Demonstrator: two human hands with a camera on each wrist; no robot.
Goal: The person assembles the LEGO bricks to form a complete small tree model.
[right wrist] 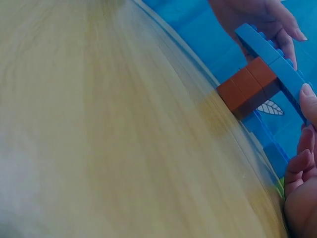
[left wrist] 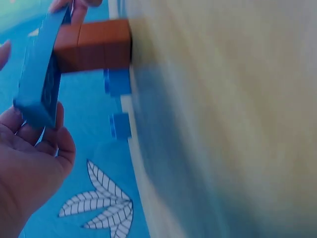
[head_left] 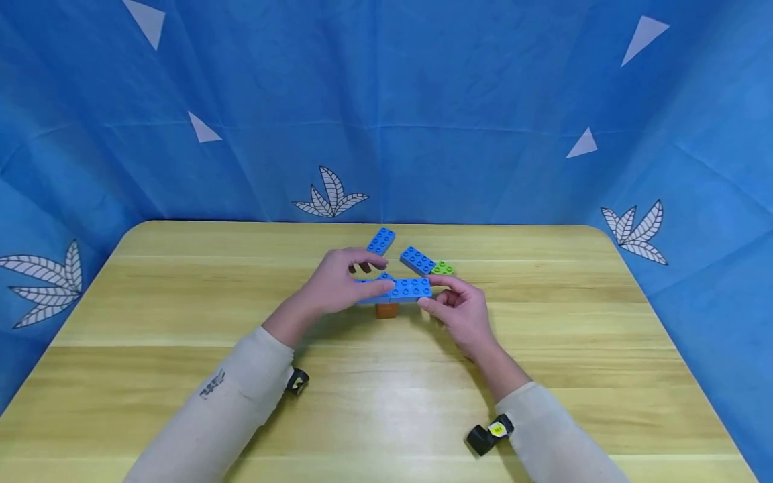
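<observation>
Bricks [head_left: 410, 290] in blue, 2 end to end, lie across the brown stack [head_left: 386, 311]. Your right hand [head_left: 462, 314] pinches their right end; your left hand [head_left: 335, 282] is spread over the left. Current step: probably alignment; next move likely calls for even pressure from above.

I count two hands [head_left: 464, 310], what look like three orange bricks [left wrist: 92, 47], at least four blue bricks [head_left: 411, 289], one green brick [head_left: 443, 268], two sleeves [head_left: 552, 433], two wrist cameras [head_left: 481, 440], one table [head_left: 386, 409], four white triangles [head_left: 643, 39], three leaf sprigs [head_left: 330, 196].
</observation>
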